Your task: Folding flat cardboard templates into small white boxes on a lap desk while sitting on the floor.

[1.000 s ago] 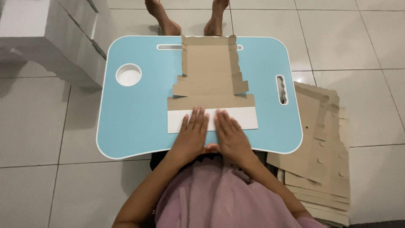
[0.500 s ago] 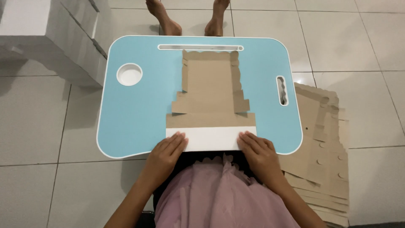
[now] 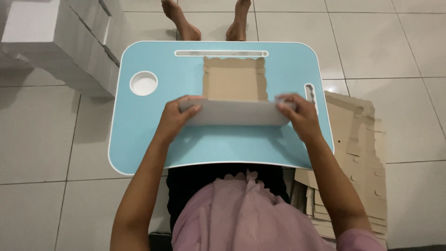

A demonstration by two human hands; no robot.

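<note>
Half a second earlier the white flap lay flat at the tray's near edge; now it is folded up over the cardboard blank [image 3: 234,83] at frame centre. The left hand [image 3: 176,117] and right hand [image 3: 301,115] curl around its ends, fingers closed on it. Bare blue tray [image 3: 139,135] surrounds it.

A flat brown cardboard box blank [image 3: 234,90] lies on the blue lap table [image 3: 139,135], its near flap folded up, grey-white outside. At three to four o'clock, a stack of brown box blanks [image 3: 357,153] rests on the floor. At ten o'clock stand white boxes [image 3: 55,42], piled.
</note>
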